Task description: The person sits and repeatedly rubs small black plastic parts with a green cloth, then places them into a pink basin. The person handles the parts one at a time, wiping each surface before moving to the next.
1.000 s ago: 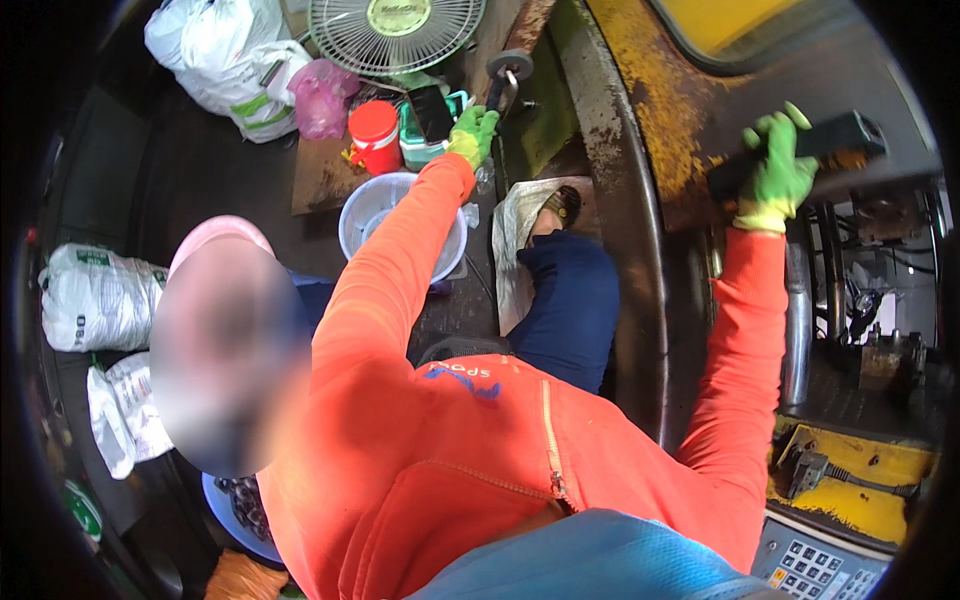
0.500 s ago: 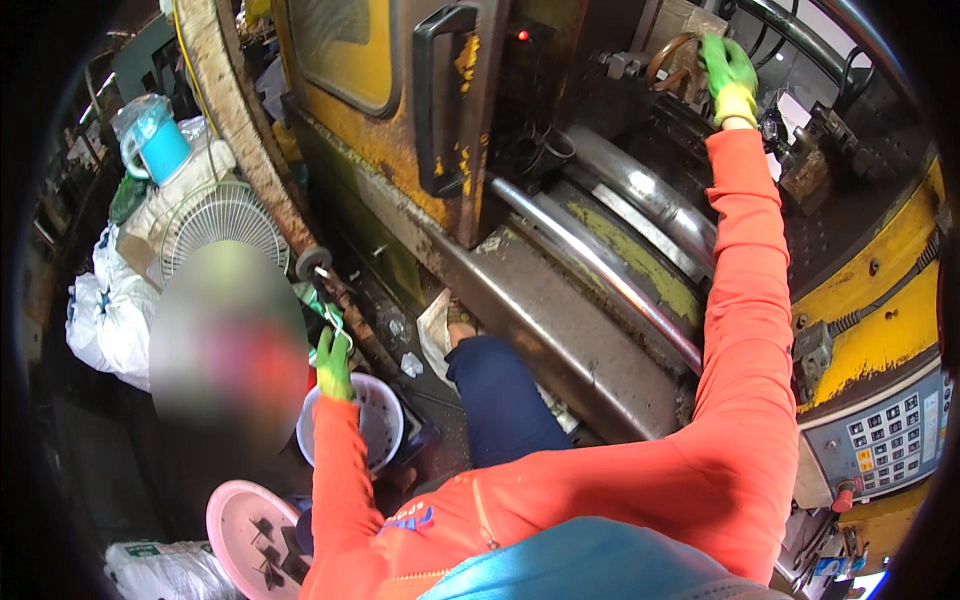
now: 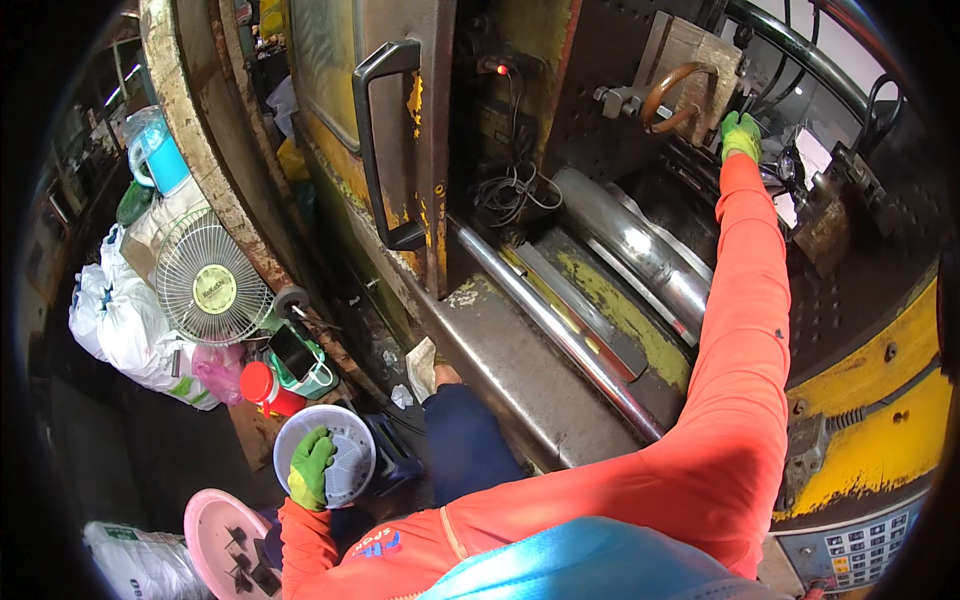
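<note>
My left hand point(image 3: 311, 470), in a green-yellow glove, is over the near left side of a pale grey-white basin point(image 3: 367, 440). Its fingers are bent together, and whatever they hold is hidden. My right arm stretches far into the open machine. There my right hand point(image 3: 740, 138), gloved alike, is closed beside dark metal fittings, below and right of a curved brown handle point(image 3: 660, 98) on a block. The back of the glove hides what it grips. A pink basin point(image 3: 200, 515) with several small dark metal pieces point(image 3: 240, 572) stands left of my lap.
The machine's door with a black handle point(image 3: 365, 130) stands ahead, and shiny rods point(image 3: 560, 325) cross the machine bed. A fan point(image 3: 213, 290), white bags point(image 3: 125, 335) and a red-lidded container point(image 3: 272, 388) are at left. A control panel point(image 3: 850, 550) is at lower right.
My left hand has come down and nearer, from beside the strapped green container to the grey-white basin. My right hand has moved from beside the brown handle to below it, and its fingers have drawn in.
</note>
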Action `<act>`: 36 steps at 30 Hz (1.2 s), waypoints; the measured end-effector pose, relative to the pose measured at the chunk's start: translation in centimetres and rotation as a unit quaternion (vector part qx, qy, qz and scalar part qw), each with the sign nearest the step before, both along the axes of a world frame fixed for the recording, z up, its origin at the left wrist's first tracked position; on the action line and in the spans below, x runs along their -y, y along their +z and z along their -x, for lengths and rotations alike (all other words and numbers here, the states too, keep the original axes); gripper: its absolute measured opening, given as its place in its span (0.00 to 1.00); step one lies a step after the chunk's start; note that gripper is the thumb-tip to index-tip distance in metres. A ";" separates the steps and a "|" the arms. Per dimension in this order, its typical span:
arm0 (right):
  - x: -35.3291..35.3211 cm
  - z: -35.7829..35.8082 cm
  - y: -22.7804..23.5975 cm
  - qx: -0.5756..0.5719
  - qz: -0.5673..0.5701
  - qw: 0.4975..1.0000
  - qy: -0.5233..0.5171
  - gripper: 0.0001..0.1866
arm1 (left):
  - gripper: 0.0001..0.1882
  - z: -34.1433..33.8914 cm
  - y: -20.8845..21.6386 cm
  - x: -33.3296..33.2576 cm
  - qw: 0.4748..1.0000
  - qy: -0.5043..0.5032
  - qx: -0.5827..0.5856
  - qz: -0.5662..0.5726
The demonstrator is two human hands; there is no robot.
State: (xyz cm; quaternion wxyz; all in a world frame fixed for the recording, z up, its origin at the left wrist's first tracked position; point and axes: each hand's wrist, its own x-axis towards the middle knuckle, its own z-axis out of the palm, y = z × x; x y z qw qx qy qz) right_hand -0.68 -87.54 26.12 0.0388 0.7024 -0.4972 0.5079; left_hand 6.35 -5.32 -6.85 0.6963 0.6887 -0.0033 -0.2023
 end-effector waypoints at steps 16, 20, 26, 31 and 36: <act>-13.9 4.1 2.5 0.308 0.137 0.904 0.263 0.26 | 0.16 1.9 11.4 7.0 0.953 -0.197 0.231 0.016; -31.7 2.4 1.6 0.079 0.365 0.819 0.436 0.13 | 0.23 3.0 16.0 9.7 0.946 -0.202 0.200 0.154; -55.1 -0.9 -4.5 -0.220 0.601 0.505 0.579 0.13 | 0.20 3.7 18.1 8.2 0.912 0.002 0.265 0.313; -60.5 -5.8 -7.1 -0.226 0.503 0.459 0.696 0.16 | 0.11 4.3 10.6 0.3 0.860 0.231 0.409 0.201; -54.3 -12.2 -7.5 0.155 0.179 0.748 0.620 0.24 | 0.14 7.9 -2.5 -17.0 0.750 0.451 0.386 -0.292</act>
